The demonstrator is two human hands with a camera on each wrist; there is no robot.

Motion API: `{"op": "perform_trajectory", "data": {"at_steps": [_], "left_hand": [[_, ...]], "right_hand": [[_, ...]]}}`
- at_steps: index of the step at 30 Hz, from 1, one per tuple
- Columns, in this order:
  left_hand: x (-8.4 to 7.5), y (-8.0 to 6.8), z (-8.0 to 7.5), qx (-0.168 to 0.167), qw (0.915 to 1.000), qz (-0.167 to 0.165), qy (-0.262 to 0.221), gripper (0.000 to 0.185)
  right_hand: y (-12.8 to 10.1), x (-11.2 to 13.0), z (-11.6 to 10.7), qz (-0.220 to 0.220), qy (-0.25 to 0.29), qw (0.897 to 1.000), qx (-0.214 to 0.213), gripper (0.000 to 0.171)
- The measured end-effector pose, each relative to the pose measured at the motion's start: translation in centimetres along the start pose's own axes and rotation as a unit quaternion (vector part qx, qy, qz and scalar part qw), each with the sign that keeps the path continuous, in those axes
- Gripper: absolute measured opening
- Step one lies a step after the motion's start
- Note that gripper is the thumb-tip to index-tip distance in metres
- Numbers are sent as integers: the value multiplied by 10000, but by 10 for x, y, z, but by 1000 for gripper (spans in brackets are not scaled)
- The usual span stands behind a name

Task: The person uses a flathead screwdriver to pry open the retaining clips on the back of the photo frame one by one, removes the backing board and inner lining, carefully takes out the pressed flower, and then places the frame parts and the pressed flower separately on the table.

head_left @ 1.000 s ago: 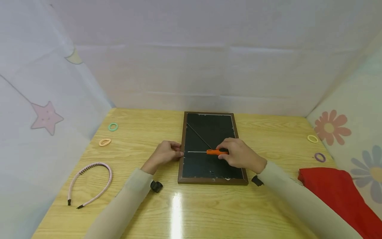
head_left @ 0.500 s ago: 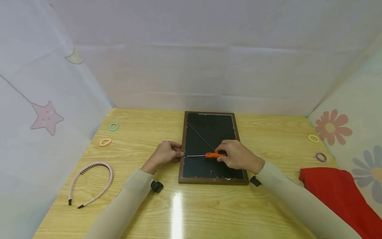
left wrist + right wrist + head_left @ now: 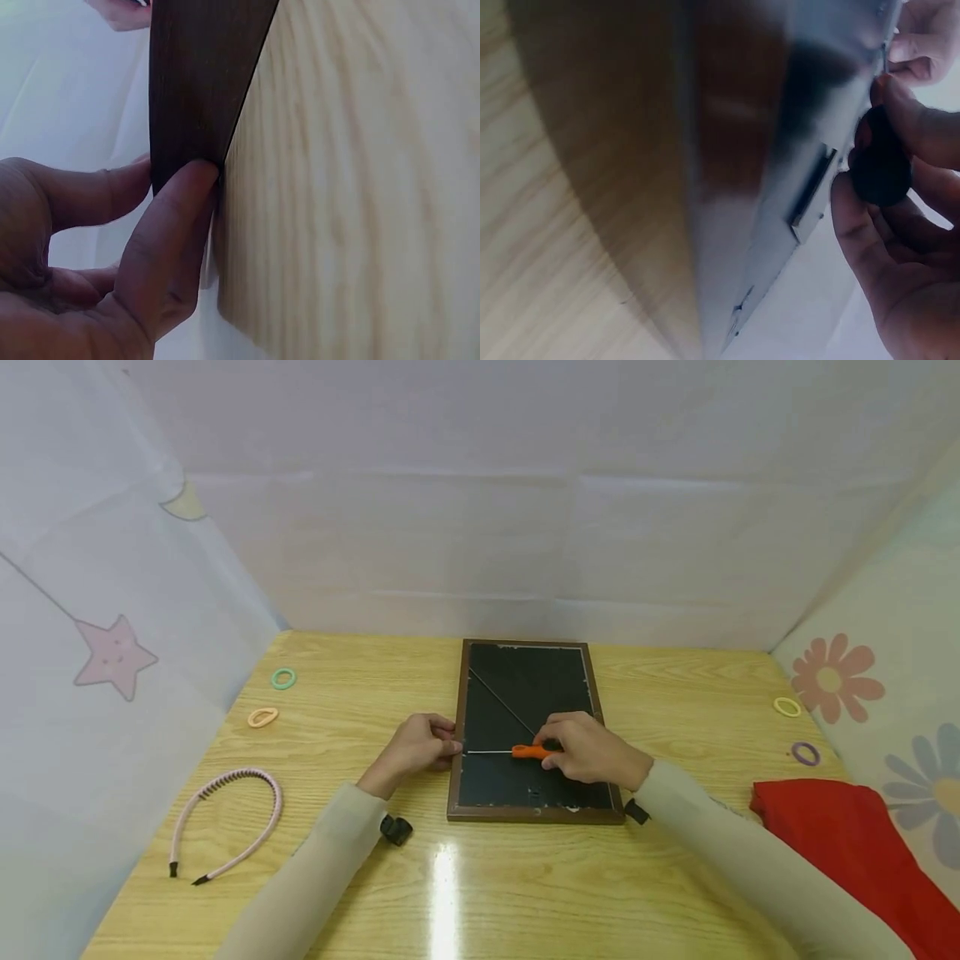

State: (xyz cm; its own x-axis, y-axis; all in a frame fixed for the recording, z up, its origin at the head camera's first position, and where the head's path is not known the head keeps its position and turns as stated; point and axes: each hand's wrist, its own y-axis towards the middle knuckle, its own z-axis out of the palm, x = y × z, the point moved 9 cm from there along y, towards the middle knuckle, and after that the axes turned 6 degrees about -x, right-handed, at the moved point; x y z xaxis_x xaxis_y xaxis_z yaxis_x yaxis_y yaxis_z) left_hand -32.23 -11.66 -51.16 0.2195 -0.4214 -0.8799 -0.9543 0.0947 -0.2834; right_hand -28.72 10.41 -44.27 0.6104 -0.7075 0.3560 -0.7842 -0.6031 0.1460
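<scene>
Right hand [image 3: 592, 752] curled around the orange screwdriver [image 3: 529, 751], its shaft lying across the frame's [image 3: 525, 685] black back. Left hand [image 3: 417, 747] pinches the frame's left edge. Frame lies mid-tabletop [image 3: 375, 877], toward the far edge.

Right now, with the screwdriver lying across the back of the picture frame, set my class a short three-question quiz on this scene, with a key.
1. True or false: the right hand grips the orange-handled screwdriver over the picture frame.
2. What does the left hand touch?
A. the pink headband
B. the frame's left edge
C. the red cloth
3. Fill in: the screwdriver's shaft points toward the frame's ____ edge.

Key: 1 true; 2 B; 3 left.
</scene>
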Motion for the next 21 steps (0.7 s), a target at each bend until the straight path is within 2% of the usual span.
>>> {"op": "perform_trajectory", "data": {"at_steps": [10,21], "left_hand": [[3,3,-1,-1,9999,-136,-94,42],[2,1,-2,-58,9998,-186,-41,42]], "right_hand": [[-1,-1,12,217,90,9997,7,25],[4,5,-3,57,-94,9979,-632,19]]}}
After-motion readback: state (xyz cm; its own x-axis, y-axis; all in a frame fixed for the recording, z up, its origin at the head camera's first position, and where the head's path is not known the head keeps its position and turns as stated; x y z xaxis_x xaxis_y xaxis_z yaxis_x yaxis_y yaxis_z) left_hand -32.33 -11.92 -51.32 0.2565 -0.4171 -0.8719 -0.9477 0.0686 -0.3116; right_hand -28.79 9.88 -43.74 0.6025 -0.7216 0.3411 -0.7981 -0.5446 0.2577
